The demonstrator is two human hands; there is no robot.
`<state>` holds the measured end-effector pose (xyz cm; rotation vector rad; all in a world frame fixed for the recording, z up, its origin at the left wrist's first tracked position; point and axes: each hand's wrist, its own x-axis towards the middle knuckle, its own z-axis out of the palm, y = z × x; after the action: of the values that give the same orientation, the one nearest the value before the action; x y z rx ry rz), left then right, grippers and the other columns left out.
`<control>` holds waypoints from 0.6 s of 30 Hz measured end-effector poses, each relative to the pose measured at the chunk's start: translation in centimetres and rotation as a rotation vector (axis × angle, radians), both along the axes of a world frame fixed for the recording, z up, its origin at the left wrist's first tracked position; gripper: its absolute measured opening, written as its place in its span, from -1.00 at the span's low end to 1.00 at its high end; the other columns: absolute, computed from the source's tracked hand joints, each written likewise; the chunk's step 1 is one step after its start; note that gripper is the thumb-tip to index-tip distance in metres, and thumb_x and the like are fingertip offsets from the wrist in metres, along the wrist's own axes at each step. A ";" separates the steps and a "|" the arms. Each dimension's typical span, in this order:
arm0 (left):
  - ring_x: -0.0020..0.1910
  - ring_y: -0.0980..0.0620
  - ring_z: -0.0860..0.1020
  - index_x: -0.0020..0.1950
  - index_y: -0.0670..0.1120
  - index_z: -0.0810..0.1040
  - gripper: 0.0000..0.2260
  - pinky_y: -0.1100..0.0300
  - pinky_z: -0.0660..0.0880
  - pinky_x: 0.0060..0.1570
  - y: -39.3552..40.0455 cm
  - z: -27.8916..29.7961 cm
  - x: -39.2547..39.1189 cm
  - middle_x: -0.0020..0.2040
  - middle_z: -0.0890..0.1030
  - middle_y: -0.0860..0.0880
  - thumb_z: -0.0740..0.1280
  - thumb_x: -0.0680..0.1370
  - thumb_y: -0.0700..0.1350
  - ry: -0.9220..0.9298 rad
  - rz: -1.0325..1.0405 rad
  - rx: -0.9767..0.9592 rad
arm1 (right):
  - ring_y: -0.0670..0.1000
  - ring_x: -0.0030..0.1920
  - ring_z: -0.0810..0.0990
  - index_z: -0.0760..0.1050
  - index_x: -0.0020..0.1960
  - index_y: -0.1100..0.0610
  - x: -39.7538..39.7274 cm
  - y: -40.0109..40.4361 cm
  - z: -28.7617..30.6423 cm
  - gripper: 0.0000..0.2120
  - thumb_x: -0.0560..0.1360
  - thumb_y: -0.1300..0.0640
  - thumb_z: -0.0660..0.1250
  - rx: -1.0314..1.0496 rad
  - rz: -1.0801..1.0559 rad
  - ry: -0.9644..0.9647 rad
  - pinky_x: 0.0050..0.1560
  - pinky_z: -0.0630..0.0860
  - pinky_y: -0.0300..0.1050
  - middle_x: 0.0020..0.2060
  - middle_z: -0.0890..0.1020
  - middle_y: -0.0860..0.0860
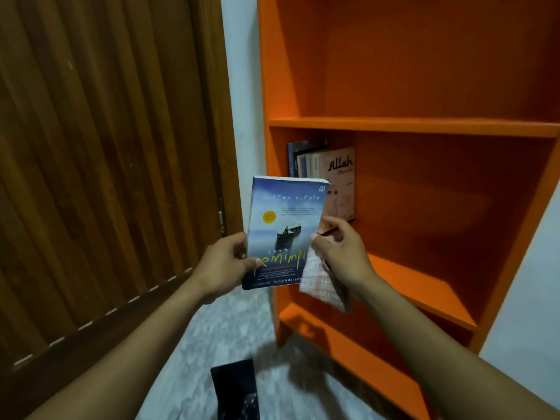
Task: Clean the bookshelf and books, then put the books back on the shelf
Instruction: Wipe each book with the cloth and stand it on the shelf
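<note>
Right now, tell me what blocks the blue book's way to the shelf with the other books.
Nothing visible does. The blue paperback book, held by the left hand and right hand, is in front of the orange bookshelf. The shelf right of the standing books is bare. The checked cloth hangs under the right hand.

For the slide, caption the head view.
Both hands hold a blue book before the orange shelf; right hand grips a cloth.
</note>
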<state>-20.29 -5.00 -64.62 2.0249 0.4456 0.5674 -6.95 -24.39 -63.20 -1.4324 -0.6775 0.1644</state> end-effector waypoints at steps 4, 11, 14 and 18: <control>0.01 -0.21 0.67 0.06 0.11 0.63 -0.65 -0.29 0.61 -0.02 0.7 -1.0 7.8 -0.02 0.70 -0.10 0.50 0.29 0.09 -0.053 0.036 -0.011 | 0.02 -0.37 0.38 0.42 0.21 0.09 2.7 -0.7 1.9 -0.75 0.57 0.24 0.36 0.068 -0.133 -0.023 -0.38 0.35 -0.05 -0.29 0.41 0.00; -0.10 -0.03 0.59 0.08 -0.12 0.61 -0.82 0.16 0.53 -0.04 -3.8 0.9 19.2 -0.10 0.66 -0.05 0.44 0.50 -0.26 -0.098 0.083 0.099 | 0.02 -0.34 0.45 0.48 0.01 -0.12 7.6 -1.2 1.4 -0.84 0.53 0.09 0.42 0.066 -0.196 -0.075 -0.30 0.40 -0.01 -0.27 0.48 -0.05; -0.04 -0.13 0.56 0.10 -0.11 0.57 -0.85 0.08 0.51 -0.06 -5.0 -0.2 23.1 -0.04 0.62 -0.07 0.41 0.54 -0.21 -0.047 0.099 0.117 | 0.00 -0.38 0.43 0.46 0.02 -0.14 9.3 -1.7 1.0 -0.85 0.55 0.07 0.40 0.051 -0.208 -0.072 -0.30 0.38 -0.04 -0.22 0.47 -0.01; 0.04 -0.30 0.54 0.12 -0.13 0.52 -0.82 -0.10 0.54 0.01 -5.1 -1.8 27.1 0.03 0.59 -0.21 0.30 0.53 -0.26 -0.011 0.201 0.093 | -0.09 -0.51 0.37 0.46 0.12 -0.01 10.7 -2.3 0.7 -0.83 0.57 0.12 0.38 0.047 -0.208 -0.031 -0.41 0.33 -0.09 -0.27 0.44 0.03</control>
<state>6.79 -10.15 -66.40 2.0778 0.6311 0.7336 3.77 -26.69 -62.48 -1.4521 -0.5495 -0.0361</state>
